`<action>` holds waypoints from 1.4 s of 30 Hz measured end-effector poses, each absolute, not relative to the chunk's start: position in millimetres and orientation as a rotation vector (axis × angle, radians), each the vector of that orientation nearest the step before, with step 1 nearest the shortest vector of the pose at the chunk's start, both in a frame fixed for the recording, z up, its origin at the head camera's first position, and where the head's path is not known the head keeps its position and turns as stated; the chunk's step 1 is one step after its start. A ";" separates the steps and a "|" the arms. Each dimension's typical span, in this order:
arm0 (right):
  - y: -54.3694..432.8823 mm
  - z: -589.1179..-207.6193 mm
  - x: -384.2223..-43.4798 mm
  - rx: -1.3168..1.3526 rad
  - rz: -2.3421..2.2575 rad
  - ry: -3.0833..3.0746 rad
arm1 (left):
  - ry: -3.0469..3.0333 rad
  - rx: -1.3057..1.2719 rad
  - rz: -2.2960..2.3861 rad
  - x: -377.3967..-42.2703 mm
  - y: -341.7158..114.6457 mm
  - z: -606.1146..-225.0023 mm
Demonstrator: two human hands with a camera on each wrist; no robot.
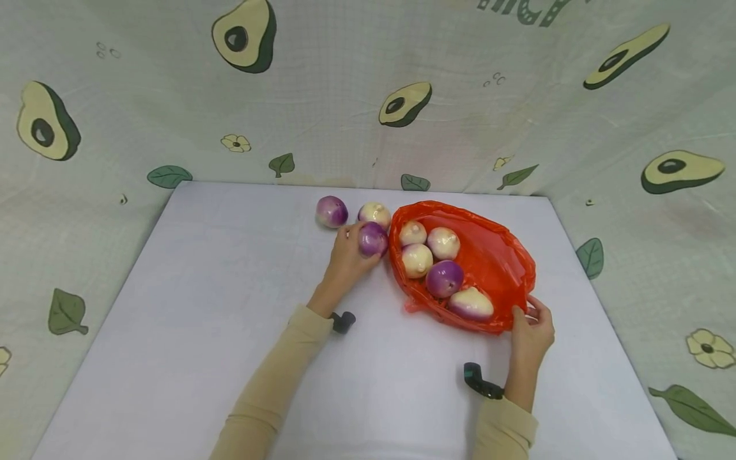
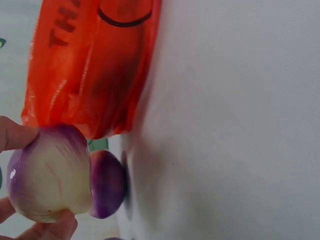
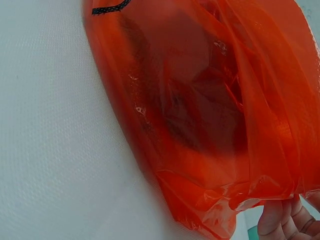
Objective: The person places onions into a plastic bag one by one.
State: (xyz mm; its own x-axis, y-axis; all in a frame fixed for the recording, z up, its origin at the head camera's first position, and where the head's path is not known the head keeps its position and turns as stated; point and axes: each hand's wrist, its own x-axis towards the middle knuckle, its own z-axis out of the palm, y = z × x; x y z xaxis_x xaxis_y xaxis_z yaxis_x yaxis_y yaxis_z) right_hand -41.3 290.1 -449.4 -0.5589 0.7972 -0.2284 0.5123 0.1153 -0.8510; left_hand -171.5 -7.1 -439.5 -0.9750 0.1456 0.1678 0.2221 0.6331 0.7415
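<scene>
My left hand (image 1: 347,257) grips a purple-and-white turnip (image 1: 373,239), fingers and thumb around its sides, just left of the red plastic bag. In the left wrist view this turnip (image 2: 50,175) shows its pale side, above the white surface. The red plastic bag (image 1: 497,246) lies with its mouth spread wide, and several turnips (image 1: 444,278) sit inside along its left and near side. At the bag's near right corner my right hand (image 1: 531,327) pinches the rim between thumb and fingers. In the right wrist view the bag wall (image 3: 190,100) hides what is inside.
Two loose turnips lie behind my left hand: a mostly purple one (image 1: 331,212) and a paler one (image 1: 374,215) close to the bag. The white table (image 1: 201,306) ends at a hanging cloth (image 1: 322,83) printed with avocados. Dark wrist cameras (image 1: 483,382) sit by both wrists.
</scene>
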 end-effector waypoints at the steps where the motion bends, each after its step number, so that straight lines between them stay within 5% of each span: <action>1: 290.4 -449.0 -41.3 -1.286 1.423 -2.110 | -2.751 -0.298 -1.261 -170.7 -6.4 -437.5; 42: 289.7 -447.0 -40.7 -1.298 1.438 -2.120 | -2.756 -0.571 -1.300 -142.5 59.0 -408.5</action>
